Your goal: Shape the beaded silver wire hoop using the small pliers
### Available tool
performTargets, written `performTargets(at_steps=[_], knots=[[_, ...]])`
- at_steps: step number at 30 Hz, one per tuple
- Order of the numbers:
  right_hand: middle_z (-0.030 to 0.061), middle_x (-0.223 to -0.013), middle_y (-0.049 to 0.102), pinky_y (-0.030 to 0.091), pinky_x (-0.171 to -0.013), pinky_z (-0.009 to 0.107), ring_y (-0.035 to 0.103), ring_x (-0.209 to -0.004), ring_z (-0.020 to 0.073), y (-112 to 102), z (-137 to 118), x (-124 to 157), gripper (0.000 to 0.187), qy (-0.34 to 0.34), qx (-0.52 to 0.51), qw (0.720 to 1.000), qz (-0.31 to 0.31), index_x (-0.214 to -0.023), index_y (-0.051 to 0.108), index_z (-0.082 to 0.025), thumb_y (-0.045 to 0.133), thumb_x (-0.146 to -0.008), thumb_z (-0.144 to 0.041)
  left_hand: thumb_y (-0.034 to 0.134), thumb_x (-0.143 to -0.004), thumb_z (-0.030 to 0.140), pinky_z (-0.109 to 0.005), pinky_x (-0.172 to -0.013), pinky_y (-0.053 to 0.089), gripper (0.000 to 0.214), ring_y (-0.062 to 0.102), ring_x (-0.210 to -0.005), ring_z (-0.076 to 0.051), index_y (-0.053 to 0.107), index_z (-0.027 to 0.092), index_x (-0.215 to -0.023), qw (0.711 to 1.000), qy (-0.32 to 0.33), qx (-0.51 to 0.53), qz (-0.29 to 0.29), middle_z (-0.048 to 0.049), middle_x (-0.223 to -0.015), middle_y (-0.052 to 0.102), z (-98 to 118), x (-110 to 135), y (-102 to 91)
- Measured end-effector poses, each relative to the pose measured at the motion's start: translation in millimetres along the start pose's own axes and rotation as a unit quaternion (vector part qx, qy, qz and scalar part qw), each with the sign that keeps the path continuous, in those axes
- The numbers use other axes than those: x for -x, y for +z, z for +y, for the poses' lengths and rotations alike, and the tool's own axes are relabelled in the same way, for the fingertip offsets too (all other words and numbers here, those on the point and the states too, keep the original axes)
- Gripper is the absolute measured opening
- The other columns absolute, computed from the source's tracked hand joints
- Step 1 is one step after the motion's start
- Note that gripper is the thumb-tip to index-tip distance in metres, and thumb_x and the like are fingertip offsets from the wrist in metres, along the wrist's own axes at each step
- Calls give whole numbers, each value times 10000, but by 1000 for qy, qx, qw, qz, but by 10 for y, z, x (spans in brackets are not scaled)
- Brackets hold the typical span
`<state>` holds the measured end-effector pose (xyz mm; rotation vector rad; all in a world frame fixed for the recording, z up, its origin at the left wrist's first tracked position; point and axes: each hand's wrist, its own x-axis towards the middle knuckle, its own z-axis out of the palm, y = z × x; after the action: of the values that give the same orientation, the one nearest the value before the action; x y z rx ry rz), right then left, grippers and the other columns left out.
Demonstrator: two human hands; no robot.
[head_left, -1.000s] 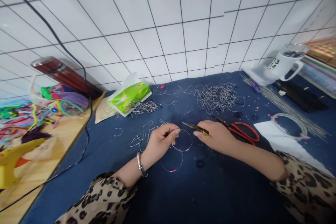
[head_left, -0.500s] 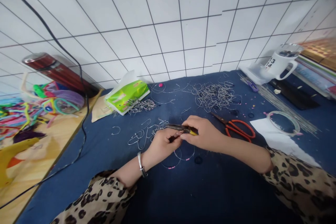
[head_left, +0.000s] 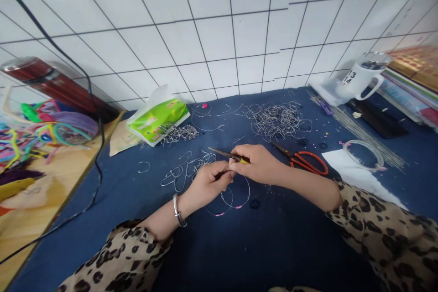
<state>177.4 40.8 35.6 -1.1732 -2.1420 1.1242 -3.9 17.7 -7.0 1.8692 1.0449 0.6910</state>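
Observation:
My right hand (head_left: 255, 162) is closed round a pair of pliers (head_left: 222, 152) with a yellow grip, its dark jaws pointing left above my left hand. The fingertips of my left hand (head_left: 207, 182) are pinched together and meet my right fingers. Below them hang thin wire loops with pink beads (head_left: 238, 207), whose upper ends run up into the fingers; the pinched spot itself is hidden. Just left of my left hand lie bent wire hooks (head_left: 174, 175) in a loose group. Red-handled scissors (head_left: 310, 162) rest beside my right forearm.
A large heap of bent wires (head_left: 273, 118) lies at the back. Around it are a green tissue pack (head_left: 157, 121), a white mug (head_left: 364, 77), straight wires (head_left: 372, 139) and a wire coil (head_left: 362, 155) on paper. A black cable (head_left: 97, 164) crosses the left side.
The pliers' jaws have tilted, their tips now angled up and away from my left hand. Both hands stay together, and the whole view has shifted slightly.

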Motion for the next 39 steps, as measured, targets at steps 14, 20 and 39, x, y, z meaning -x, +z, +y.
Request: performTargets(at_steps=[14, 20, 39], knots=[[-9, -823, 582, 362, -633, 223, 499, -709, 92, 45, 39, 63, 158, 26, -15, 998, 60, -858, 575, -194, 540, -756, -309, 474, -858, 241, -175, -472, 402, 155, 499, -454, -55, 584, 151, -796, 996, -17, 13, 84, 22, -620, 553, 0, 19, 6], [-28, -720, 566, 365, -590, 229, 490, -647, 99, 86, 121, 191, 167, 96, -42, 994, 36, -844, 571, -211, 559, -752, -350, 472, -870, 284, -192, -513, 415, 172, 509, -501, -64, 582, 154, -891, 985, -43, 78, 146, 13, -687, 553, -21, 11, -9], [-27, -706, 554, 403, -604, 221, 473, -611, 83, 220, 184, 198, 190, 74, -140, 983, 93, -940, 606, -193, 516, -788, -263, 474, -883, 322, -242, -616, 458, 227, 574, -602, -100, 609, 141, -910, 946, -42, 260, 189, -32, -757, 622, -71, -30, 21]])
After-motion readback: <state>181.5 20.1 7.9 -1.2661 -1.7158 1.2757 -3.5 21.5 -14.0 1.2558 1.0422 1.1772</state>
